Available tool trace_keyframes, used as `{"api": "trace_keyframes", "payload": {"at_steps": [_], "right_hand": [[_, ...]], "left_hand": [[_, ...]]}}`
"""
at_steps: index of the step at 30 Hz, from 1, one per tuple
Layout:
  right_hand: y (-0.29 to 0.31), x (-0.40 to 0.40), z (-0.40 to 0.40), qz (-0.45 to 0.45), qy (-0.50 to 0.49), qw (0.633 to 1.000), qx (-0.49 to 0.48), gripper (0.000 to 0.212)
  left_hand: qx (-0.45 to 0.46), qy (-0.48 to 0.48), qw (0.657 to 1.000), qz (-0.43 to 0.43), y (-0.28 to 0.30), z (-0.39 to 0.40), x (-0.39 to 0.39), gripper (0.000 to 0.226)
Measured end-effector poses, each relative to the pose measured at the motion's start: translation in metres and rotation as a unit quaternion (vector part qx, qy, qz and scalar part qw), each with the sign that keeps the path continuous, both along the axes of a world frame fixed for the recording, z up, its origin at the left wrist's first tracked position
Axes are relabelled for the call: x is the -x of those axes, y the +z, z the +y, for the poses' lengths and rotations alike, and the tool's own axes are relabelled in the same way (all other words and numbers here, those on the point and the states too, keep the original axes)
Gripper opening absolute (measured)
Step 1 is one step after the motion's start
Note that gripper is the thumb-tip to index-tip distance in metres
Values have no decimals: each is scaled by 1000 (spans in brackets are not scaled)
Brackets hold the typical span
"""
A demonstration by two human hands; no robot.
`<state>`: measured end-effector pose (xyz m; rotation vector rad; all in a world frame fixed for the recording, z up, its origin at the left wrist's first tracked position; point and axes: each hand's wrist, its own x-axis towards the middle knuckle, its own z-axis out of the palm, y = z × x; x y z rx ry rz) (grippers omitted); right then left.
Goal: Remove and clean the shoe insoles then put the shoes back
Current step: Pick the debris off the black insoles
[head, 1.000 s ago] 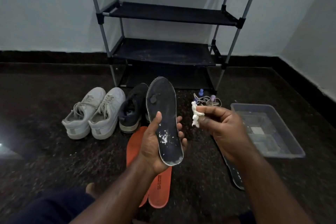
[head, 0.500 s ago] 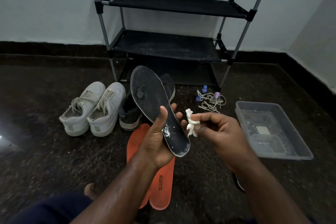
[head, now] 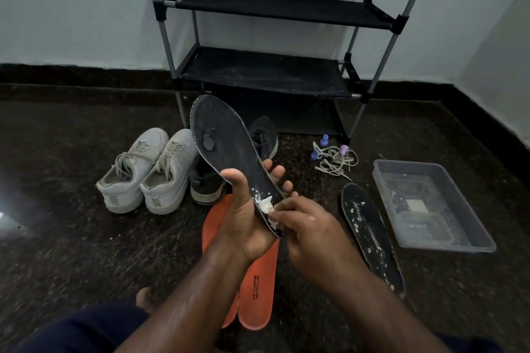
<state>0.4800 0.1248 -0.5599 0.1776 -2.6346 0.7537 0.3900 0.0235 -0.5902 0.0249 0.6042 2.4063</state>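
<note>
My left hand grips a dark insole by its heel end, toe pointing up and away. My right hand pinches a small white wad of tissue and presses it against the insole's heel, where white smears show. A second dark insole with white flecks lies on the floor to the right. Two orange insoles lie under my hands. A pair of white sneakers stands to the left, with dark shoes behind the held insole.
A black shoe rack stands against the wall behind. A clear plastic tub sits on the right. Loose laces with small purple pieces lie near the rack's foot. The floor is dark speckled stone.
My right hand has moved left and down, bringing the tissue onto the insole's heel. The held insole has tilted further to the left.
</note>
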Motion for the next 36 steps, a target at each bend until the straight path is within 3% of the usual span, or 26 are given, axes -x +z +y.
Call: {"api": "trace_keyframes", "payload": {"at_steps": [5,11,36], "right_hand": [[-1,6,-13,5,-17,1000,10,31],[-2,-4,-12,-22,-16,999,-28,28],[-11,15,-25,5,-22,1000,2,24]], "left_hand": [[60,14,998,-16,-1,3,-5,86],[6,37,999,-21,5,-2,2,100],[54,40,997,-33,2,4,-10,99]]}}
